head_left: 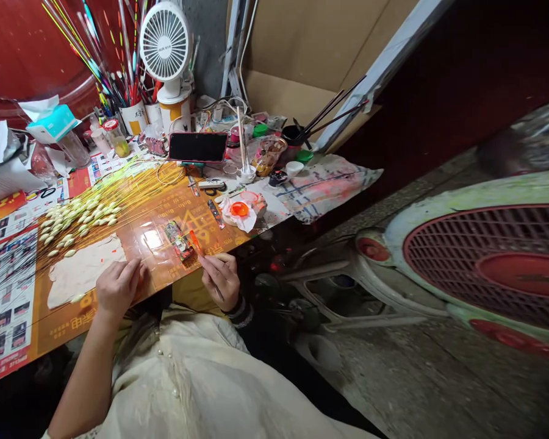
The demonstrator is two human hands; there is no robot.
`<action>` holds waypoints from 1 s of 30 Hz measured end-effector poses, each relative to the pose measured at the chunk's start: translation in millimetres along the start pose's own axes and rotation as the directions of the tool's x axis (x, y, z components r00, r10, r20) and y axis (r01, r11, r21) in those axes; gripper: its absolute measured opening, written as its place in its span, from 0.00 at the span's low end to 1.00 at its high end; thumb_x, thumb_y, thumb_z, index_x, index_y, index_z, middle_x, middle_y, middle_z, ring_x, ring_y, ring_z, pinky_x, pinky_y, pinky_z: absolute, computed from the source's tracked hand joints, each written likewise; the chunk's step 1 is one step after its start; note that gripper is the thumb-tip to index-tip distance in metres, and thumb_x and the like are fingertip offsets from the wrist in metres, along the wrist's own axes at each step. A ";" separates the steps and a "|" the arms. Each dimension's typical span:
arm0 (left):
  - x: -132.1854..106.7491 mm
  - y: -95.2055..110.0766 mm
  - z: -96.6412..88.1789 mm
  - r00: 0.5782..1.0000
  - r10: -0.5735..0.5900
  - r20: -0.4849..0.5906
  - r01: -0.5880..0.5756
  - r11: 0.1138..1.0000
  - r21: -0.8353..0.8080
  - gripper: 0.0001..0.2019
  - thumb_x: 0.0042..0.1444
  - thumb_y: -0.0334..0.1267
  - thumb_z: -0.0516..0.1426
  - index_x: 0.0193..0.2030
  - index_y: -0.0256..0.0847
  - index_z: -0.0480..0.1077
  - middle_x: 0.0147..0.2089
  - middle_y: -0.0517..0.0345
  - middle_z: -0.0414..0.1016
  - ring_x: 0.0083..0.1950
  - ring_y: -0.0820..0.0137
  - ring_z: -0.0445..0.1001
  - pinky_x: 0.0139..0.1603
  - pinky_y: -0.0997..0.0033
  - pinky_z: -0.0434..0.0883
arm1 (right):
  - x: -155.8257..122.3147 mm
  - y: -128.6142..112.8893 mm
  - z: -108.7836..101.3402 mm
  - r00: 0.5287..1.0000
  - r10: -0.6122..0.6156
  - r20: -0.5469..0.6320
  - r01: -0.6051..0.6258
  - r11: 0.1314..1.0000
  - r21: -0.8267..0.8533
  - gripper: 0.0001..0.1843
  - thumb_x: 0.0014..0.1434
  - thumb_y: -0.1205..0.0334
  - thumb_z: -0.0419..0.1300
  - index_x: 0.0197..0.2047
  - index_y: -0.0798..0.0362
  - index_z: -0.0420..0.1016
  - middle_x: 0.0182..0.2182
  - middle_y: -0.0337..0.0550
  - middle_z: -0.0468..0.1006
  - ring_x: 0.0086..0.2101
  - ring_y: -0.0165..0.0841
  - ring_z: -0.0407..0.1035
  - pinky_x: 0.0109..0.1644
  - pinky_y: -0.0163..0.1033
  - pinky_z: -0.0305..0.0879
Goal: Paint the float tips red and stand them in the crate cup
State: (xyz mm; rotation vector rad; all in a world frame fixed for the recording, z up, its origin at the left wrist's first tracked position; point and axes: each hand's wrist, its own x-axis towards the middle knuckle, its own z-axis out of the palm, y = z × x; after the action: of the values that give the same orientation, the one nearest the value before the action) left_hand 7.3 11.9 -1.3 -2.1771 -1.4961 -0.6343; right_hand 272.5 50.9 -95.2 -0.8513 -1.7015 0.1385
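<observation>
Orange-tipped brush and a fine stick, both held over the near edge of the table (pixel 174 207).
The brush (pixel 202 255) slants up and away from the right hand (pixel 219 279), its orange tip beside a paint-smeared block (pixel 178 239). The stick (pixel 158 252), almost too thin to see, runs from the left hand (pixel 118 286) toward that block.

1. A small white desk fan (pixel 165 42) stands at the back of the table (pixel 139 210), on a white-and-orange tub.
2. Just left of it, white cups (pixel 134 117) hold bundles of bright, thin rods.
3. A dark phone (pixel 197 147) sits propped on its long side in front of the fan.
4. A teal tissue box (pixel 52 124) lies at the far left.
5. White-bodied floats (pixel 80 219) with yellow stems lie heaped on the orange tabletop.
6. A dish of orange paint (pixel 239 209) rests on crumpled tissue.
7. A paint-stained cloth (pixel 324 183) drapes over the table's right end.
8. A large floor fan (pixel 485 262) with a red grille fills the right side.
</observation>
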 end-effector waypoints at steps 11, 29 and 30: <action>0.0 -0.4 1.4 0.999 0.019 -0.026 -0.019 1.000 0.021 0.07 0.63 0.35 0.57 0.47 0.40 0.74 0.34 0.55 0.78 0.35 0.70 0.75 0.38 0.71 0.68 | -2.7 1.1 -2.9 0.997 0.001 0.078 -0.002 1.000 0.014 0.29 0.64 0.62 0.57 0.66 0.33 0.64 0.49 0.39 0.80 0.41 0.43 0.71 0.48 0.56 0.72; 5.2 1.2 -1.1 0.996 0.042 -0.075 -0.041 0.999 0.009 0.06 0.62 0.34 0.59 0.45 0.39 0.73 0.33 0.55 0.78 0.33 0.70 0.75 0.37 0.72 0.68 | 7.2 -2.1 -2.4 0.995 -0.065 -0.074 0.064 0.998 -0.021 0.27 0.61 0.75 0.57 0.63 0.50 0.68 0.46 0.48 0.77 0.44 0.35 0.68 0.48 0.45 0.72; 4.8 0.9 -0.8 0.997 0.040 -0.072 -0.040 0.999 0.011 0.06 0.62 0.34 0.59 0.45 0.40 0.73 0.33 0.55 0.78 0.33 0.70 0.75 0.37 0.72 0.68 | 7.5 -2.2 -2.2 0.995 -0.064 -0.079 0.062 0.998 -0.023 0.28 0.61 0.75 0.58 0.63 0.51 0.67 0.46 0.48 0.77 0.44 0.35 0.68 0.48 0.45 0.72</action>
State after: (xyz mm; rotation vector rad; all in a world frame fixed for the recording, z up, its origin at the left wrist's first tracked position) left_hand 9.6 14.8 2.1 -2.1482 -1.4124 -0.6834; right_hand 273.0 53.1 -87.4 -0.8066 -1.6554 0.0441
